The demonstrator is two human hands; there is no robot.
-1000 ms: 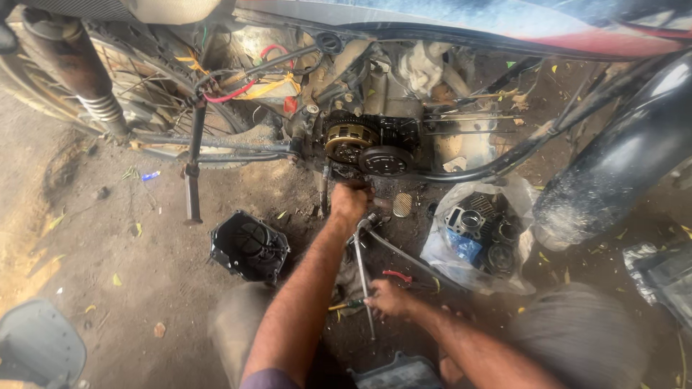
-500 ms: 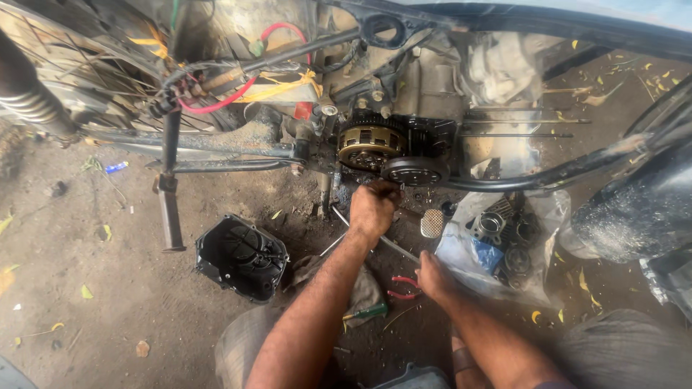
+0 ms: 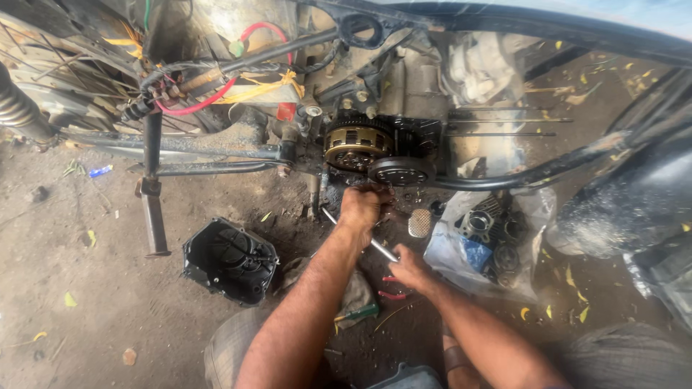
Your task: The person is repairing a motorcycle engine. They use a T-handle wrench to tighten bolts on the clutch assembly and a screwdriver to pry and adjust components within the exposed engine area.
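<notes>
My left hand (image 3: pixel 362 207) closes on a metal rod (image 3: pixel 360 236) under the clutch (image 3: pixel 358 142); right hand (image 3: pixel 409 268) rests by red pliers (image 3: pixel 393 292), grip unclear. Black cover (image 3: pixel 231 261) lies left.

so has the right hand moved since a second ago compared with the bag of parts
Yes. The right hand has moved closer to the plastic bag of parts; a second ago it lay farther left of it, by the metal rods on the ground.

The left hand (image 3: pixel 362 207) reaches under the exposed round brass-coloured clutch assembly (image 3: pixel 356 142) of the motorcycle engine, closed around something hidden. The right hand (image 3: pixel 409 268) rests lower, touching a long silver metal rod (image 3: pixel 360 234). A black engine cover (image 3: pixel 231 260) lies on the dirt ground (image 3: pixel 79 288), left of the arms.
</notes>
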